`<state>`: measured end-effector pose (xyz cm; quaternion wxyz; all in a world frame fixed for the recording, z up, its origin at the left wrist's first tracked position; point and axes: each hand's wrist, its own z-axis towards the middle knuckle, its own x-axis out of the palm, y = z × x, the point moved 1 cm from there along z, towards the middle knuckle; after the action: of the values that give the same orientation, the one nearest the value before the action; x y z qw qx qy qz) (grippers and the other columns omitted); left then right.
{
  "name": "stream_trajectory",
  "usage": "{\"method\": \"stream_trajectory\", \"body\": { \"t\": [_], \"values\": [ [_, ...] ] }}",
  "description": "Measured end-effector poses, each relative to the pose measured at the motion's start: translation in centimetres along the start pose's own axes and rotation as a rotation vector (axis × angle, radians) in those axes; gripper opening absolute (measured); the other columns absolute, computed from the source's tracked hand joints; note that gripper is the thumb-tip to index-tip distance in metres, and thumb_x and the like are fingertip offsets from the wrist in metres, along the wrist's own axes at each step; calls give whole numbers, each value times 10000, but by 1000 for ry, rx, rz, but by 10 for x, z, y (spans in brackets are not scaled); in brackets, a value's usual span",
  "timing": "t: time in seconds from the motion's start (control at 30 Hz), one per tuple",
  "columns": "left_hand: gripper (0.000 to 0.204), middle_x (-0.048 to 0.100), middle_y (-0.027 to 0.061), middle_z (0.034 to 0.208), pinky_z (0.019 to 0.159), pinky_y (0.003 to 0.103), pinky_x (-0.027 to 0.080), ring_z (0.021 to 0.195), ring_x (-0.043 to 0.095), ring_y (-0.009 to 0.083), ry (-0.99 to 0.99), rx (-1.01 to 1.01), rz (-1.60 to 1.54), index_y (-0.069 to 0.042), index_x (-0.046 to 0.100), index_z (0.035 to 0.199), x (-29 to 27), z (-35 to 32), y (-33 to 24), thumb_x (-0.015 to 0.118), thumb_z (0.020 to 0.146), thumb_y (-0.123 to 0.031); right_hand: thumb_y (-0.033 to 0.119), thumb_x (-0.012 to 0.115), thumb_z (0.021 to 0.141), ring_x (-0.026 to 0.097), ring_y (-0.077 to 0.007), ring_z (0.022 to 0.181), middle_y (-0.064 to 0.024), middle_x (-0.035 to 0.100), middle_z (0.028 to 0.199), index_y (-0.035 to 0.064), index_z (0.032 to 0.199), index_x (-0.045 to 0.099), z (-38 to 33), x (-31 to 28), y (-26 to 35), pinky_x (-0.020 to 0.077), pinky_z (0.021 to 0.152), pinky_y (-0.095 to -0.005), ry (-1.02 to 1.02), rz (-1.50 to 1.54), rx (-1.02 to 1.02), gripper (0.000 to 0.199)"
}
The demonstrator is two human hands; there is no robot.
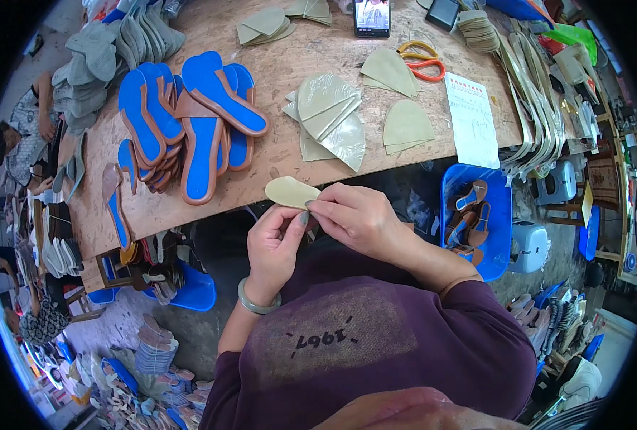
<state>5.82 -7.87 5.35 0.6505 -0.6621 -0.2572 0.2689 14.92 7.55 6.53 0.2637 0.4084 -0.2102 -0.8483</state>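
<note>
Right now I'm looking down on a pale yellow piece (290,191), flat and shaped like a small insole, that is sitting near the centre of the frame, between the two hands. Its long axis is running from the left down towards the right at a shallow slant, with the broad rounded end pointing left and standing free of any fingers. The other end is disappearing under the fingertips, so I'm not making out its outline there.

Neither hand is nearer in any useful sense, since both are touching it. The left hand (274,242) is coming up from below, and the piece is lying just above its fingertips; thumb and fingers are nearly closed, pinching the lower edge towards the right end. The right hand (361,218) is reaching in from the right, so from there the piece is lying towards the upper left; its thumb and curled fingers are closing on the right end, with hardly any gap showing.

In my view the piece is overlapping the front edge of the desk (318,57), though I'm not able to tell how high above it it is. Blue-topped soles (204,165) are lying heaped towards the upper left, and film-covered pieces (325,107) are resting just above centre.
</note>
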Motion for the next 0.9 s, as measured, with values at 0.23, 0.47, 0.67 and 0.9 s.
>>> {"method": "stream_trajectory", "body": {
  "t": [0.23, 0.47, 0.67, 0.9],
  "values": [
    [92, 634, 58, 910, 698, 226, 485, 801, 607, 86, -33, 66, 41, 54, 628, 966, 1, 0, 0, 581, 936, -20, 4, 738, 698, 652, -238, 690, -88, 640, 854, 12, 915, 669, 2, 0, 2, 541, 592, -316, 13, -11, -13, 228],
    [72, 625, 63, 889, 672, 227, 479, 766, 592, 82, -24, 77, 105, 55, 628, 942, 0, 2, -5, 596, 913, -3, 51, 727, 688, 626, -221, 681, -55, 580, 830, 29, 902, 641, 1, 2, 2, 517, 594, -321, -5, -50, -26, 231],
    [45, 602, 58, 871, 644, 217, 473, 725, 576, 74, -45, 87, 97, 45, 611, 930, 2, 1, 0, 588, 898, 23, 61, 716, 688, 622, -219, 672, -52, 571, 821, 32, 896, 635, 2, 4, 3, 518, 592, -322, 4, -89, -36, 224],
    [46, 602, 72, 860, 633, 236, 484, 708, 605, 111, 5, 124, 170, 37, 605, 918, 2, 2, -7, 592, 874, 38, -15, 715, 731, 646, -236, 659, -89, 645, 808, 2, 887, 677, 5, -7, -3, 513, 554, -301, 80, 226, 160, 161]
  ]
}}
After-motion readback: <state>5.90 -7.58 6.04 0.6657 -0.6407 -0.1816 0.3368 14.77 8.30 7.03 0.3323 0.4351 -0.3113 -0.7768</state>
